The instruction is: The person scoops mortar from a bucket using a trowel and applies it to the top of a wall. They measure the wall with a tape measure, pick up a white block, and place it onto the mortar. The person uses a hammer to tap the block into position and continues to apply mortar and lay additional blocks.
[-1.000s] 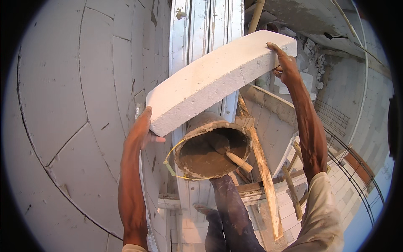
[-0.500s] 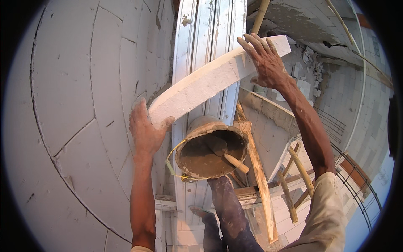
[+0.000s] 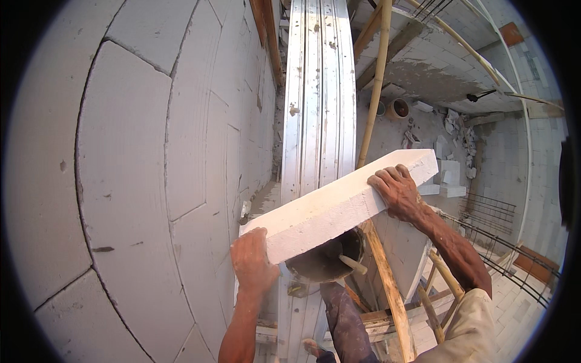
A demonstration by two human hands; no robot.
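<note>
Mortar bucket (image 3: 327, 261) sits below the white block (image 3: 339, 206) I grip with left hand (image 3: 253, 261) and right hand (image 3: 396, 190), fingers closed; block wall (image 3: 133, 181) leftward.

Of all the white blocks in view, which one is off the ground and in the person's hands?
The long white block, tilted across the middle of the view. The left hand grips its lower end, the right hand its upper end. The others sit mortared in the wall or lie loose on the floor below.

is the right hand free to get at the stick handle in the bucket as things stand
Probably not. The right hand grips the far end of the white block, and that block lies across the bucket, covering most of it; only the handle tip shows below.
</note>
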